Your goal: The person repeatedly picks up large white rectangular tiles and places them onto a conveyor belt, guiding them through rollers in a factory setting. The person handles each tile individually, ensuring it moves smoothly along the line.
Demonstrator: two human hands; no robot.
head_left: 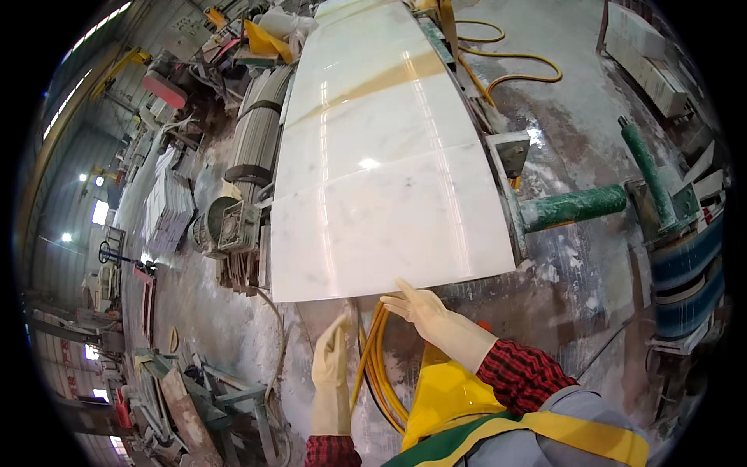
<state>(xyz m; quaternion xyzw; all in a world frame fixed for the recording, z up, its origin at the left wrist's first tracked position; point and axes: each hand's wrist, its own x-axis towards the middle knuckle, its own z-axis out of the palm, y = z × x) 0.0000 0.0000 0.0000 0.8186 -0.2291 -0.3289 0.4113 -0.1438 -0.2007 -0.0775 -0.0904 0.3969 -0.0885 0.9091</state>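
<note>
A long polished white stone slab (373,233) with grey flecks and a tan vein stretches away from me on a support. My right hand (424,311), in a cream rubber glove, is at the slab's near edge. Its thumb reaches up to the edge while the other fingers point left, apart and holding nothing visible. Lower and to the left, my left hand (332,350) in a matching glove is raised just short of the slab, seen from the side. Its fingers are loosely bent upward, with nothing visible in them. Yellow hoses (377,358) hang between my hands, below the slab edge.
Left of the slab stand a motor (233,226) and a bundle of long grey strips (261,117). Green cylinders (574,208) jut out at the right. A yellow hose (537,78) loops over the wet floor. Scrap pieces fill a green rack (241,395) at lower left.
</note>
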